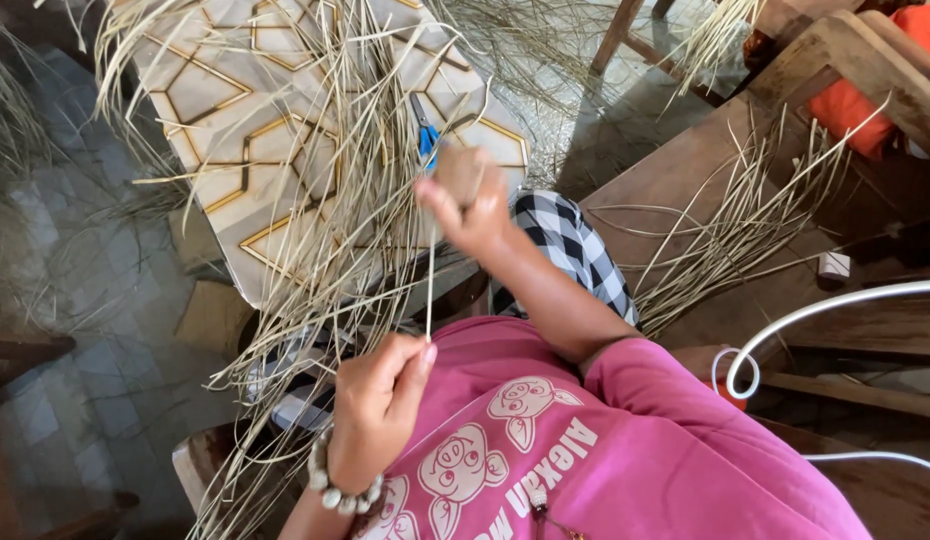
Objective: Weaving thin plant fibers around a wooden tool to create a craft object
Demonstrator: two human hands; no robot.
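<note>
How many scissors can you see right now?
1: blue-handled scissors lie on the patterned table, just beyond the right hand, partly under dried straw. More could be hidden beneath the straw.

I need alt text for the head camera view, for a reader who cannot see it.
A person in a pink shirt holds one thin dry straw strip stretched between the left hand and the raised right hand. Loose straw covers a patterned table, where blue-handled scissors lie.

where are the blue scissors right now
In the head view, the blue-handled scissors lie on the patterned tabletop among dry straw strands, just above the right hand.
</note>
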